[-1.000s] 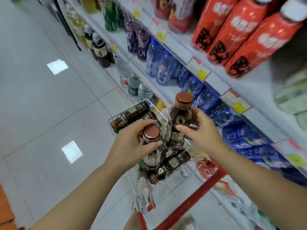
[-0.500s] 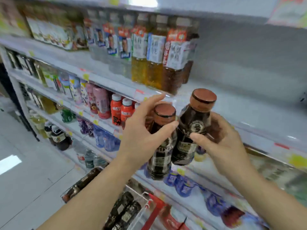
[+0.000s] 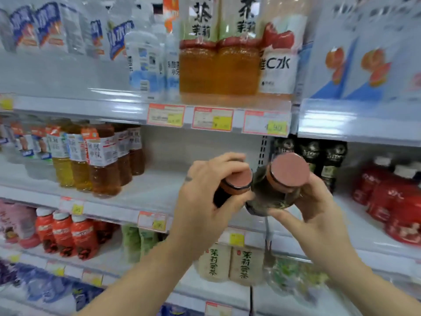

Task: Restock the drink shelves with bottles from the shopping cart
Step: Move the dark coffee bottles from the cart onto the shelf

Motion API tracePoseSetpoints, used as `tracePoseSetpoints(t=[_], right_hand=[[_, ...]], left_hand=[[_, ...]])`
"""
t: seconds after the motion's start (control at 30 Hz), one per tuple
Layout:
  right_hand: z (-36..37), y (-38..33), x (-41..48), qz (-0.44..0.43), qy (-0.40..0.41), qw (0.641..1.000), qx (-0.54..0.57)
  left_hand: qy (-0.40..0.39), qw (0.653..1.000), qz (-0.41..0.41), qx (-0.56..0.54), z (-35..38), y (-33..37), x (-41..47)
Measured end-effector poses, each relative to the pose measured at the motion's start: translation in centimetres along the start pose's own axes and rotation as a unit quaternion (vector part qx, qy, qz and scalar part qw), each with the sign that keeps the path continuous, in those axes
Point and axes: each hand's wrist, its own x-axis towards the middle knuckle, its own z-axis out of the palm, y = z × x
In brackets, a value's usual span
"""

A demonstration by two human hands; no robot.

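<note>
Handling: both bottles look like glass, so probably heavy, rigid and breakable; best held round the body below the cap.
Left hand [image 3: 200,201]: curled round the left bottle [image 3: 235,183], at its 2 o'clock.
Right hand [image 3: 316,215]: wrapped round the right bottle [image 3: 288,171], at its 10 o'clock.
Place: held side by side before the bare shelf [image 3: 159,190].

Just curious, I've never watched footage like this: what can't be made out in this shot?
Head view only:
- Label of the left bottle: covered by the left hand.
- Label of the right bottle: blurred, partly behind the right hand.
- Print on the price tags: too blurred to read.
- Caps of the top-shelf tea bottles: cut off by the upper edge.
</note>
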Motion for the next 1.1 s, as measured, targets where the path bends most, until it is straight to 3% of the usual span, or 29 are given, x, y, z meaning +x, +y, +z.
tracePoseSetpoints(t=[0.17, 0.37, 0.57, 0.73, 1.1], right_hand=[[-4.4, 2.3, -0.2, 0.014, 0.058, 0.998, -0.022], [-8.0, 5.3, -0.1, 0.067, 0.115, 0.99, -0.056], [-10.1, 7.0, 1.8, 0.1, 0.165, 0.98, -0.058], [-11.4, 8.0, 4.0, 0.142, 0.139, 0.979, -0.042], [-11.4, 10.7, 5.2, 0.163, 0.122, 0.977, -0.062]], left_hand=[[-0.022, 0.995, 0.094, -0.009, 5.8, 0.2, 1.3], [-0.042, 0.994, 0.08, -0.054, 11.2, 0.4, 1.9], [-0.107, 0.985, -0.055, -0.123, 14.8, 1.6, 4.4], [-0.146, 0.952, -0.18, -0.202, 17.4, 1.6, 6.6], [-0.039, 0.935, -0.289, -0.2, 20.4, -2.0, 8.8]])
